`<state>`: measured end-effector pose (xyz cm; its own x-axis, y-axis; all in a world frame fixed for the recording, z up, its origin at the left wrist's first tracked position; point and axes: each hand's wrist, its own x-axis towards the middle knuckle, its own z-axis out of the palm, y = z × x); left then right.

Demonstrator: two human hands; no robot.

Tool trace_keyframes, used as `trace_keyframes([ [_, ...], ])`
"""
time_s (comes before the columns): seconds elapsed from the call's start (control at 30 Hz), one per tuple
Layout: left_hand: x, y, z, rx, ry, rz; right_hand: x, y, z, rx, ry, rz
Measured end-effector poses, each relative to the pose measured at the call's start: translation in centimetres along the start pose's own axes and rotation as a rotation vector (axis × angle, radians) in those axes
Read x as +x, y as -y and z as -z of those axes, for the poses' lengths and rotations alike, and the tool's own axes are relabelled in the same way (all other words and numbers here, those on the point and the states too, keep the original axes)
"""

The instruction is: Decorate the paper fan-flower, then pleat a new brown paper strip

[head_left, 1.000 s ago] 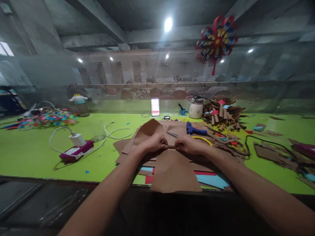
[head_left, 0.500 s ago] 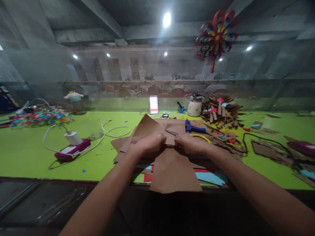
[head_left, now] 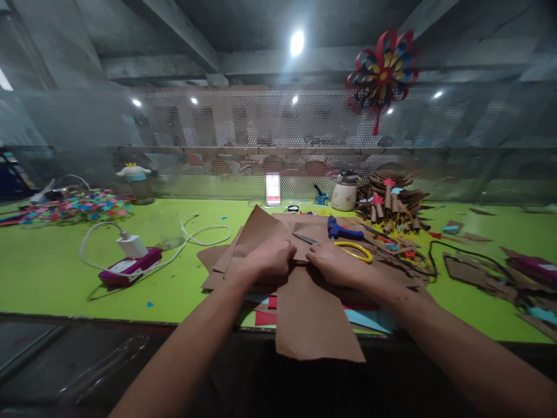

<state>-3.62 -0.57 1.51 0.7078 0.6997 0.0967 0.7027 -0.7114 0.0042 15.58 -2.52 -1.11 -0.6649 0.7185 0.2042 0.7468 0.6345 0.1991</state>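
Observation:
A sheet of brown kraft paper (head_left: 315, 319) hangs toward me over the table's front edge. My left hand (head_left: 276, 255) is closed on its far edge, fingers curled under. Closed on the same edge, a little to the right, is my right hand (head_left: 326, 261); its fingertips pinch the paper. Between and beyond the hands lie scissors with yellow handles (head_left: 354, 251), their blades pointing left, close to my right fingers. A blue glue gun (head_left: 343, 231) rests behind them. More brown paper (head_left: 256, 232) is stacked underneath and to the left.
On the left are a purple power strip (head_left: 133, 267) with a white charger and cable, and a heap of coloured paper stars (head_left: 82, 206). Rolled brown paper pieces (head_left: 387, 203) and a white bottle (head_left: 345, 191) stand back right. Black cord (head_left: 470, 249) loops at right.
The paper's near end has shifted slightly right and toward me. My right hand has moved a little left and its fingers have shifted along the paper's edge.

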Motion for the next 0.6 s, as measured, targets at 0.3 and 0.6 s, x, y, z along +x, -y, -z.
trace_keyframes([
  [0.3,1.3,2.3,-0.4,-0.608,0.066,-0.143,0.5,0.1,1.0,0.062,-0.283,0.008],
  [0.6,1.3,2.4,-1.6,-1.072,0.134,-0.091,0.6,-0.6,0.7,0.264,-0.397,0.007],
])
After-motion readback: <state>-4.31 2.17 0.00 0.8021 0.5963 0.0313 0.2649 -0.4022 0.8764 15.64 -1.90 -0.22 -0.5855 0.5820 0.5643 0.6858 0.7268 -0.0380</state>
